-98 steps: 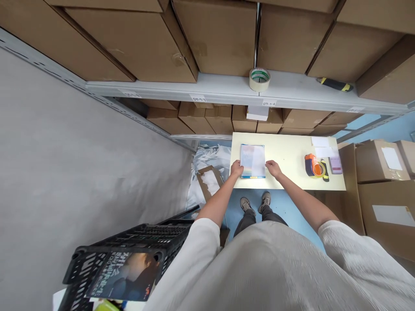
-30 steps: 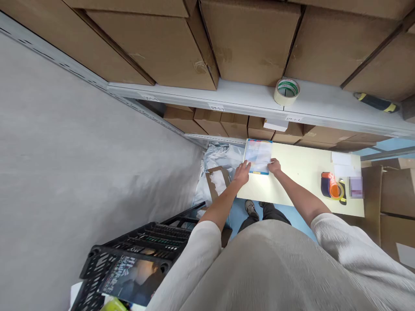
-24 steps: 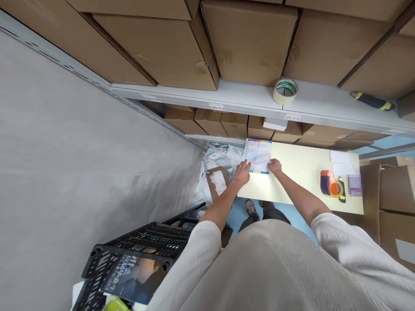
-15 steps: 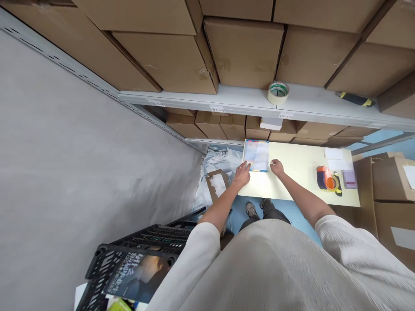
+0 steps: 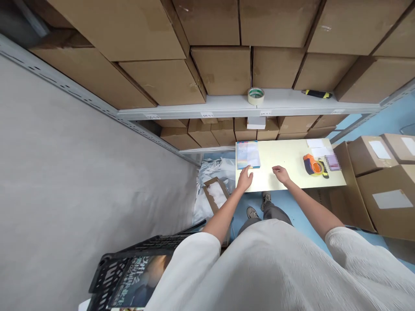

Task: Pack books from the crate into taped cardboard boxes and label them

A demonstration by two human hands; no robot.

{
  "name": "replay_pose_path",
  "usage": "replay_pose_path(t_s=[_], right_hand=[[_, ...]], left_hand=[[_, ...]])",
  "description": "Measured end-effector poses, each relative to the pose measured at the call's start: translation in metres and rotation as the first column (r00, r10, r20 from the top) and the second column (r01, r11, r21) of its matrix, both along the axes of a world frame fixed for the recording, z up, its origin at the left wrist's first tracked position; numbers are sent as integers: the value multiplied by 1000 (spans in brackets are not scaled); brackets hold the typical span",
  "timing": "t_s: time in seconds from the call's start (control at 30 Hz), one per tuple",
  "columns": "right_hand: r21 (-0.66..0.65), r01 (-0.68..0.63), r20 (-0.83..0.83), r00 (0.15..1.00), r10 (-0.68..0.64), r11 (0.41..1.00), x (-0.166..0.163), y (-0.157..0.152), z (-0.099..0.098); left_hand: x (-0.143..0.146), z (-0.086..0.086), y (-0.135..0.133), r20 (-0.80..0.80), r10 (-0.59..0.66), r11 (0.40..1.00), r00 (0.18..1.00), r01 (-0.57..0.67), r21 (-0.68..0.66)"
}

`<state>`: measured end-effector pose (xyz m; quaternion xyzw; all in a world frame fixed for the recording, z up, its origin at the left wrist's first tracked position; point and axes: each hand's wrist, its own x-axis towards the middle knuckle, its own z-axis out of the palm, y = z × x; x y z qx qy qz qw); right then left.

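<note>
A flat book with a pale blue cover and coloured edges [image 5: 248, 154] lies at the left end of the cream tabletop [image 5: 275, 151]. At its lower edge is my left hand [image 5: 245, 179], with thumb and fingers apart and the fingertips at the border of the cover. My right hand [image 5: 281, 174] hovers over the tabletop to the right of the book, apart from it. Its fingers are drawn together in a pinch; anything between them is too small to make out.
An orange tape dispenser [image 5: 311, 165] and a yellow-black cutter [image 5: 325, 168] lie on the table's right. Behind stands a shelf of cartons with a tape roll [image 5: 256, 96]. An open carton [image 5: 216, 194] is on the floor; a black crate [image 5: 113, 268] stands lower left.
My right hand has moved away from the book's right edge, toward me. My left hand has slid down to the lower edge, its fingers wider apart. The camera view has shifted.
</note>
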<state>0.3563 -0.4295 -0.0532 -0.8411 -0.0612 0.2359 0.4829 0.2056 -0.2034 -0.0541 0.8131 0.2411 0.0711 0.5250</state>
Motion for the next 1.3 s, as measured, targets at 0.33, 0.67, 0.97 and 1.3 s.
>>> replay_pose_path(t_s=[0.33,0.67,0.97,1.3], right_hand=[[28,103,-31,994,-102,994,-19,-80,14],[91,141,-15,990,-140,986,24,-132,42],[35,60,18,998,-61,998,123,-191,61],[133,-283,-67,954,294,950,138,-131,67]], left_hand=[[1,21,-56,-12,44,957,999,-46,-286],[51,47,-100,26,-69,968,997,73,-241],[102,48,-158,24,34,962,999,-26,-270],[39,59,-171,-4,380,891,925,-367,-268]])
